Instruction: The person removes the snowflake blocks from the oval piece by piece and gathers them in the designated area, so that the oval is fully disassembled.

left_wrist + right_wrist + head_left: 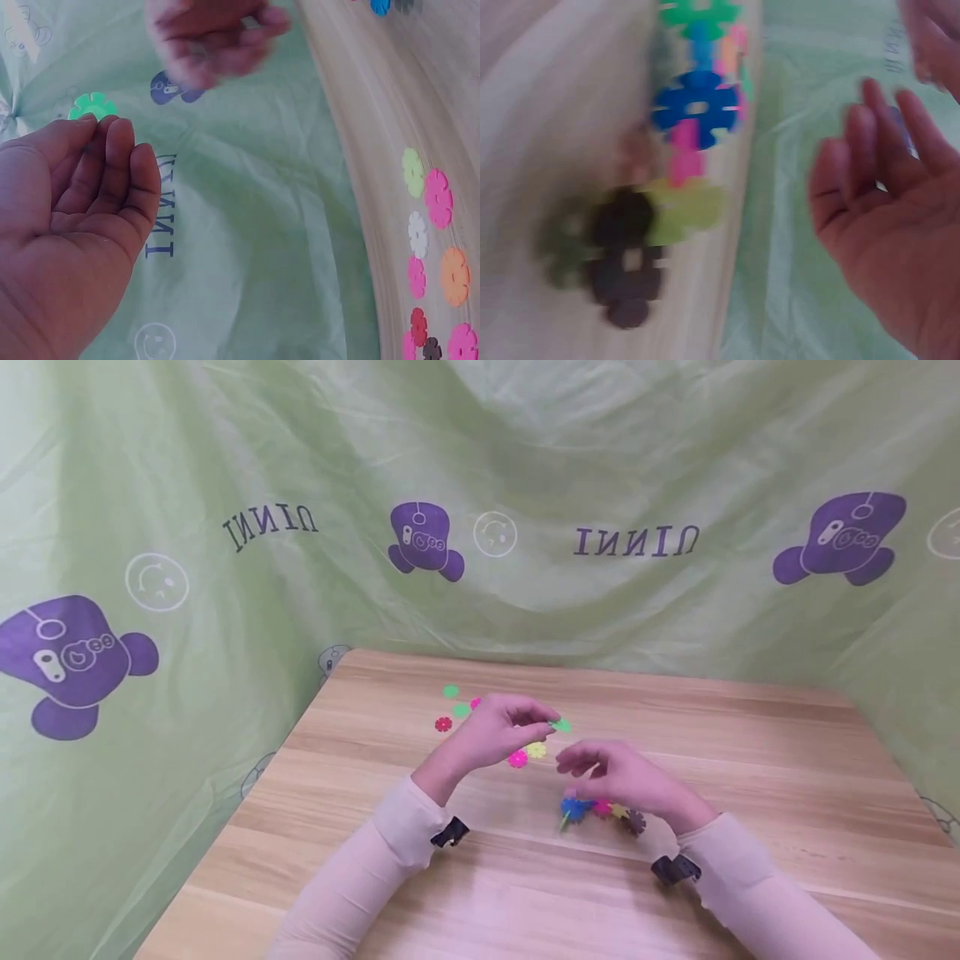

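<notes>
My left hand (495, 733) pinches a green notched flower-shaped disc (562, 725) between thumb and fingertips, above the table. The left wrist view shows the disc's toothed edge (93, 103) past the fingertips. Close by to the right, my right hand (630, 777) is in the air with fingers loosely bent and nothing in them. Below it lies a chain of interlocked discs (573, 810), with blue, pink, yellow and dark pieces joined edge to edge. The right wrist view shows that chain, blurred, with a blue disc (697, 109) and a green disc (701, 16) slotted together through a narrow blue piece.
Loose discs lie around and behind my left hand: green (450, 691), red (443, 724), pink (517, 759) and yellow (537, 749). More loose ones, such as an orange disc (454, 277), show in the left wrist view. A green curtain (525, 610) hangs behind the wooden table (337, 860).
</notes>
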Tool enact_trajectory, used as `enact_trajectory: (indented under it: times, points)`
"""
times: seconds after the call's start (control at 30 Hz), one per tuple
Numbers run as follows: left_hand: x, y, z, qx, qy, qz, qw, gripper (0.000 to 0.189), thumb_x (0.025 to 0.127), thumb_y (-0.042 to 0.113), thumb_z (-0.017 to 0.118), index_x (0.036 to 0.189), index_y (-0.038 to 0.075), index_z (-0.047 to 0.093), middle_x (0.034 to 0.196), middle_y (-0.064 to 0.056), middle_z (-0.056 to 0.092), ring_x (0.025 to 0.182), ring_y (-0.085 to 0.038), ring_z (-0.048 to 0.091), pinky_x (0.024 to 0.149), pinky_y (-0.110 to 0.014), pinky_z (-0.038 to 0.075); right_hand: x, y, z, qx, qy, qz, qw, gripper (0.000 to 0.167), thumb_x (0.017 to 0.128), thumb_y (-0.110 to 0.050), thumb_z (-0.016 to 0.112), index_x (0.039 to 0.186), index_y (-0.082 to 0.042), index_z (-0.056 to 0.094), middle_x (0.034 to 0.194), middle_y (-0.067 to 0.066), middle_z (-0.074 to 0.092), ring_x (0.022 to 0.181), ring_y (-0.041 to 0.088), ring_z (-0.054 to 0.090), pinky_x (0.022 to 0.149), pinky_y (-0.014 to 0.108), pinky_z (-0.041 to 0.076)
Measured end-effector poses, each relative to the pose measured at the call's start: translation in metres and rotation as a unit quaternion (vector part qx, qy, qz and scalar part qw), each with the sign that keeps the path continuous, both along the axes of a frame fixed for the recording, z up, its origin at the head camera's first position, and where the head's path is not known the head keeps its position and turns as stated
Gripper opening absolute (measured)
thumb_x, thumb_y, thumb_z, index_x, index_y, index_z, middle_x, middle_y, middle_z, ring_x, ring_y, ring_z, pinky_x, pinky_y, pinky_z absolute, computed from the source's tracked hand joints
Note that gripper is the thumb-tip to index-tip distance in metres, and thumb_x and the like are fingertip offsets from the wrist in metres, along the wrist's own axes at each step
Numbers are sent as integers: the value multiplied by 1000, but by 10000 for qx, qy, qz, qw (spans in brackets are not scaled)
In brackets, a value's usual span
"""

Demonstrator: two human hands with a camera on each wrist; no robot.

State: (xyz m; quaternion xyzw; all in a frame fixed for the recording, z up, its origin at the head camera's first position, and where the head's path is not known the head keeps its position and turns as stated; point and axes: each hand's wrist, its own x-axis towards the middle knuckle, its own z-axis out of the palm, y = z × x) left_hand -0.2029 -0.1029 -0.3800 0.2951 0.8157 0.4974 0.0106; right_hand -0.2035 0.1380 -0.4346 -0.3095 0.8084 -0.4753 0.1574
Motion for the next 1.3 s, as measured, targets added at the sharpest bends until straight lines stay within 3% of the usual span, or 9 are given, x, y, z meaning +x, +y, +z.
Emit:
enact_trajectory:
  times: [0.1, 0.23, 0.37, 0.5, 0.7, 0.87, 0.97, 1.07, 1.3]
  points:
    - [0, 0, 0, 77, 8, -157, 9998, 16, 92, 15, 71, 107, 11, 74, 92, 3, 73, 81, -18, 68, 71, -29, 56, 1, -1, -10, 837, 281, 455, 9950, 47, 82, -25, 80, 123, -10, 64, 120, 5, 65, 109, 29, 59, 89, 43, 51]
    - [1, 2, -1, 54, 18, -235, 9997, 16, 92, 13, 70, 107, 11, 74, 91, 7, 72, 80, -16, 67, 70, -28, 56, 3, -3, -20, 1541, 794, 656, 9827, 51, 76, -21, 84, 121, -8, 64, 116, 0, 65, 106, 23, 59, 94, 45, 47]
    - [2, 2, -1, -28, -8, -177, 9998, 16, 92, 13, 69, 107, 11, 74, 89, 8, 71, 79, -11, 66, 70, -28, 55, 3, -5, -24, 1790, 997, 726, 9761, 49, 73, -17, 86, 117, -9, 66, 109, -2, 64, 97, 18, 58, 88, 40, 49]
    - [2, 1, 0, -23, -35, -167, 9999, 16, 93, 14, 69, 108, 12, 74, 88, 8, 71, 78, -13, 66, 68, -28, 55, 2, -5, -26, 1701, 956, 736, 9780, 37, 75, -13, 82, 110, -13, 68, 101, -5, 64, 89, 16, 57, 80, 35, 50]
    - [2, -2, 0, 57, -71, -119, 9999, 15, 93, 16, 70, 106, 14, 74, 93, 7, 72, 82, -15, 67, 71, -28, 56, -6, 7, -21, 1060, 470, 432, 9923, 18, 84, -11, 76, 100, -17, 72, 88, -5, 64, 74, 13, 55, 66, 27, 50]
    - [1, -6, 2, 185, -53, -51, 9998, 14, 92, 16, 71, 105, 13, 75, 94, 5, 72, 81, -13, 67, 73, -30, 57, -10, 15, -8, 21, -132, -23, 9999, 14, 86, -10, 74, 99, -13, 70, 87, 7, 63, 59, 14, 53, 50, 27, 49]
    - [1, -7, 3, 249, -131, -33, 9996, 14, 92, 17, 71, 106, 13, 74, 94, 4, 72, 81, -18, 67, 73, -30, 57, -10, 18, 0, -746, -610, -257, 9950, 19, 85, -8, 75, 102, -3, 67, 86, 13, 64, 53, 16, 57, 43, 28, 49]
    - [2, -9, 3, 380, -273, -86, 9989, 15, 92, 14, 71, 107, 10, 74, 95, -1, 72, 83, -24, 68, 74, -31, 57, -9, 20, 6, -1375, -814, -440, 9862, 25, 86, -7, 75, 105, 3, 64, 84, 16, 66, 58, 18, 63, 47, 30, 52]
    - [1, -17, 3, 779, -870, -91, 9931, 27, 85, 13, 78, 111, 6, 72, 101, -5, 73, 91, -19, 70, 80, -34, 57, -7, 22, 18, -1715, -695, -738, 9800, 28, 84, -7, 76, 108, 2, 65, 80, 16, 67, 59, 16, 62, 50, 29, 52]
